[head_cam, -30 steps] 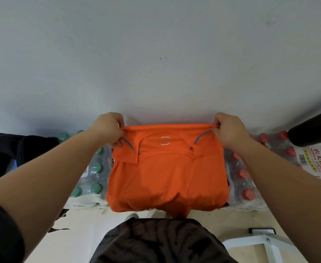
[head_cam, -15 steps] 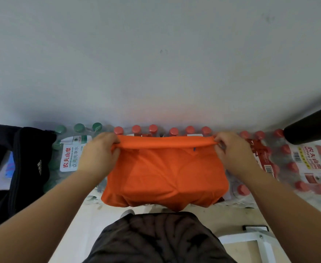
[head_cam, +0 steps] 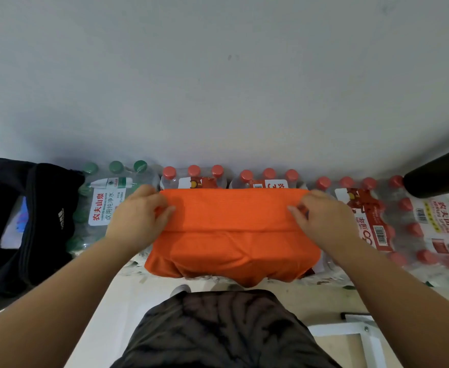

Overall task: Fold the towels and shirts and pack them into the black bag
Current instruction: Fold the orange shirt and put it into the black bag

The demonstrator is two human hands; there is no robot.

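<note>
While a dark patterned garment (head_cam: 226, 333) fills the near edge, both forearms reach away to the orange shirt (head_cam: 231, 248). The shirt lies folded across shrink-wrapped packs of red-capped bottles (head_cam: 372, 216), and its near hem droops off their near side. The left hand (head_cam: 138, 216) has its grip clenched on the left end of the shirt's folded-over far band, thumb on top. The right hand (head_cam: 321, 219) pinches the right end the same way, so the band spans between the two grips. Well to the left, the black bag (head_cam: 40, 235) sits beside a green-capped pack (head_cam: 104, 205). Beyond is a grey wall (head_cam: 218, 88).
</note>
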